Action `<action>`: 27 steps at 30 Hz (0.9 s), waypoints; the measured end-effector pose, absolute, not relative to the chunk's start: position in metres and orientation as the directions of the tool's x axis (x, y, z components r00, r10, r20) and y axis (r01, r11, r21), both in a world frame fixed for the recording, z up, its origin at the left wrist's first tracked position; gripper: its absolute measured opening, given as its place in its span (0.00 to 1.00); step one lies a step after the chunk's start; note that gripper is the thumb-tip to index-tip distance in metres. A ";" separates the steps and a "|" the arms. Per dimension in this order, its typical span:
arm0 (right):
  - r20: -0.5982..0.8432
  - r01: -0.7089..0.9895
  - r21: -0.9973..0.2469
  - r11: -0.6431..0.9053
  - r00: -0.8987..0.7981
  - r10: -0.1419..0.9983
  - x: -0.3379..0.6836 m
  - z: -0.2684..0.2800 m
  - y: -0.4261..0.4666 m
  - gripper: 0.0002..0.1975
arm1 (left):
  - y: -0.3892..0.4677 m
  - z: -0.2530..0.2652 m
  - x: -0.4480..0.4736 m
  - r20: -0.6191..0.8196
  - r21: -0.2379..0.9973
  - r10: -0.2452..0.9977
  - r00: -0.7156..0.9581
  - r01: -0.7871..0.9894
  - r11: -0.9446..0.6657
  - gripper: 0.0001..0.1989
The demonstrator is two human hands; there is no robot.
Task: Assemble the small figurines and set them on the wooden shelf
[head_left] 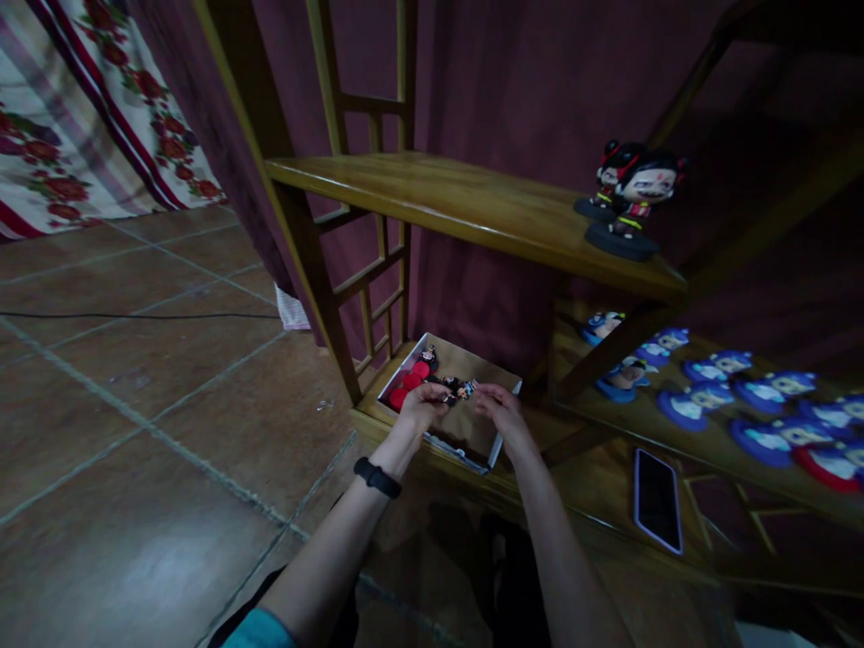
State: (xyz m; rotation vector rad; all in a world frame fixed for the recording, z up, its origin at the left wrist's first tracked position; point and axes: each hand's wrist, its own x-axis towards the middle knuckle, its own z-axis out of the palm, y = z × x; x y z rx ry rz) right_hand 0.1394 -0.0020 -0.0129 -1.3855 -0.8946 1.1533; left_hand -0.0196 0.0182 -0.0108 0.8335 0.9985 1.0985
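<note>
Over a shallow white-edged cardboard box (505, 371), my left hand (419, 410) and my right hand (500, 410) face each other with their fingertips close together. Between them is a small dark figurine (463, 390) with blue and light patches, pinched from both sides. Its fine details are too small to make out. In the left part of the box lie several red round pieces (408, 385), and a small black-and-red figurine (427, 358) is near the back corner. My left forearm partly hides the box's front edge.
The box sits on the low shelf of a wooden rack (378, 193). Two black-haired figurines (638, 202) stand on the upper shelf. To the right are several blue-based figurines (719, 367) and a phone (657, 499). A cable (135, 316) crosses the tiled floor.
</note>
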 end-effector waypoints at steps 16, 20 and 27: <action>-0.132 0.234 -0.959 -0.159 0.128 0.983 0.133 -0.022 -0.008 0.11 | 0.014 -0.003 -0.015 -0.167 0.943 0.981 0.101 -0.275 0.189 0.16; -0.189 0.771 -0.616 -0.163 0.057 0.980 0.141 -0.033 -0.016 0.11 | 0.025 -0.013 -0.027 -0.202 0.977 0.979 0.027 -0.069 0.203 0.11; -0.323 0.913 -0.407 0.000 -0.144 0.935 0.133 -0.032 -0.026 0.11 | 0.001 -0.017 -0.028 -0.117 0.662 0.914 0.389 0.716 -0.220 0.07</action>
